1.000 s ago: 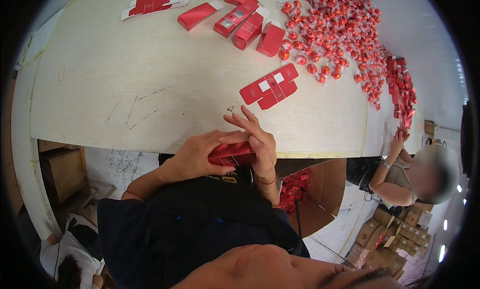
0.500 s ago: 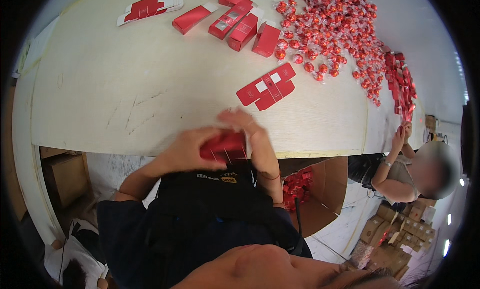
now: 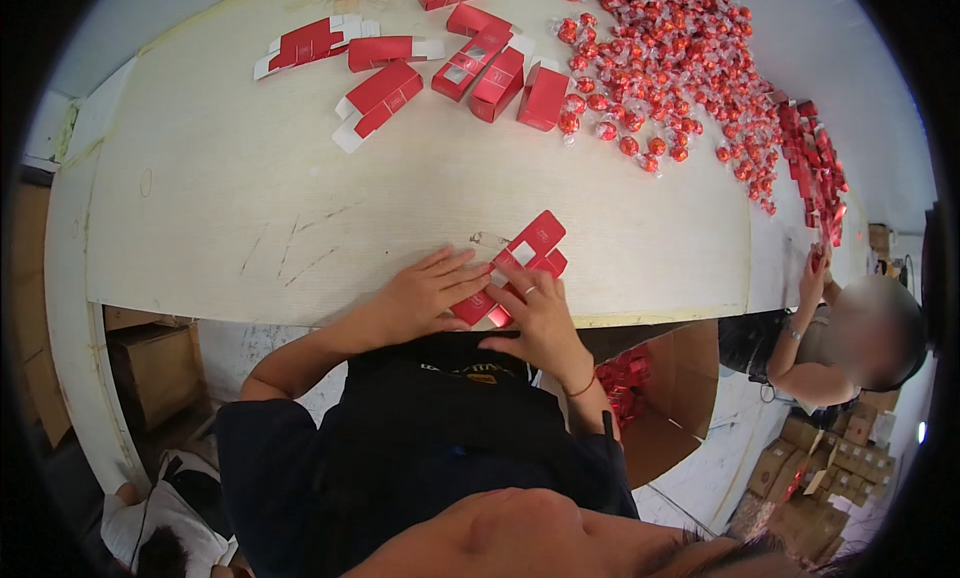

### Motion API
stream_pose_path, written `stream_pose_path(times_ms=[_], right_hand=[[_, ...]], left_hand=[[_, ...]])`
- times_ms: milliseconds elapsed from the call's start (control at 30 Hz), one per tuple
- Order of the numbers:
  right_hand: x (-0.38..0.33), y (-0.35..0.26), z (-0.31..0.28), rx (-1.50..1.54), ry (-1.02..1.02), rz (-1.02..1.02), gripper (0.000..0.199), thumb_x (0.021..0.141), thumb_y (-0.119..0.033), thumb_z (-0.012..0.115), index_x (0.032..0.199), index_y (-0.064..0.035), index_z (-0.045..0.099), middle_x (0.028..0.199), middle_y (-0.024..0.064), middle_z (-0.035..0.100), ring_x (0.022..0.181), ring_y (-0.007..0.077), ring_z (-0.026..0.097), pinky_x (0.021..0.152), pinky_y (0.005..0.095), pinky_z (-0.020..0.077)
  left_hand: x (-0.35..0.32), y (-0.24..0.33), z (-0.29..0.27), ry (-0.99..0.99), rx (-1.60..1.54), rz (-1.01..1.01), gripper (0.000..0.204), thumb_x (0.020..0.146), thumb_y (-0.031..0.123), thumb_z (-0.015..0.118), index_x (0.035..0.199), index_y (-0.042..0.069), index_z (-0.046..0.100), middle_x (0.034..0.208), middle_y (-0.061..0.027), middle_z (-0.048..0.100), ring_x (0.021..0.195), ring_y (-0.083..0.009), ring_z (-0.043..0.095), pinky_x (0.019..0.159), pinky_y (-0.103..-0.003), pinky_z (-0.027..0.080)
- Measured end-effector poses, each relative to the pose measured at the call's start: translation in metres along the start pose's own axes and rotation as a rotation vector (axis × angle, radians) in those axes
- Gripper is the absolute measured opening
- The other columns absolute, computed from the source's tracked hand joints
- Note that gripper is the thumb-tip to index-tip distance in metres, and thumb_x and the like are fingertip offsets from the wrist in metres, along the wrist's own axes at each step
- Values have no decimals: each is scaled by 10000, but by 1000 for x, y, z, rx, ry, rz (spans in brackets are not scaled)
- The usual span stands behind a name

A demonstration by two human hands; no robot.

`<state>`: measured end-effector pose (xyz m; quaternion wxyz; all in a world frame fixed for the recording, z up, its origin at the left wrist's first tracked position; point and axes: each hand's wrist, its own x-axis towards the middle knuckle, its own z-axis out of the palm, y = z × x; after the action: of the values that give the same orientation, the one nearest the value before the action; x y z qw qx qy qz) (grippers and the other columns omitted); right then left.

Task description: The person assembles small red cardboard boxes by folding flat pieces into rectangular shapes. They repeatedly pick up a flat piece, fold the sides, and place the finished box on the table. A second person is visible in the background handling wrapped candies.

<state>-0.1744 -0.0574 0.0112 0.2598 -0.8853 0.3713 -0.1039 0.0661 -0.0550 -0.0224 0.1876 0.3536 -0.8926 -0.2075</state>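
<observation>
My left hand (image 3: 425, 293) and my right hand (image 3: 535, 313) press together on a red carton box (image 3: 478, 306) at the near edge of the pale wooden table (image 3: 250, 228). Just beyond my fingers lie flat red carton blanks with white panels (image 3: 530, 248). Both hands touch the box; its underside is hidden by my fingers.
More red boxes and flat blanks (image 3: 480, 68) lie at the far side of the table. A large heap of red wrapped sweets (image 3: 680, 78) spreads to the far right. A person's hand (image 3: 815, 278) works at the right edge. An open cardboard box (image 3: 650, 398) holding red sweets stands below the table.
The red box has gone from below the table edge up onto the table beside the flat blanks. My head has tipped, so the table looks nearer.
</observation>
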Motion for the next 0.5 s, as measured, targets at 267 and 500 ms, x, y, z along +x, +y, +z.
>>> stream_pose_path(times_ms=[267, 500], right_hand=[[12, 9, -11, 70, 13, -90, 964, 556, -248, 887, 1385, -84, 422, 1389, 134, 449, 1328, 344, 373, 1064, 484, 303], [28, -11, -42, 436, 64, -140, 774, 614, -175, 858, 1289, -51, 501, 1203, 133, 527, 1109, 301, 499, 960, 378, 407]], left_hand=[[3, 2, -8, 381, 5, 218, 225, 789, 149, 749, 978, 60, 662, 1004, -53, 696, 809, -188, 701, 661, -297, 566], [13, 32, -58, 802, -22, 289, 212, 776, 129, 761, 945, 96, 637, 1008, -35, 664, 767, -174, 658, 640, -286, 535]])
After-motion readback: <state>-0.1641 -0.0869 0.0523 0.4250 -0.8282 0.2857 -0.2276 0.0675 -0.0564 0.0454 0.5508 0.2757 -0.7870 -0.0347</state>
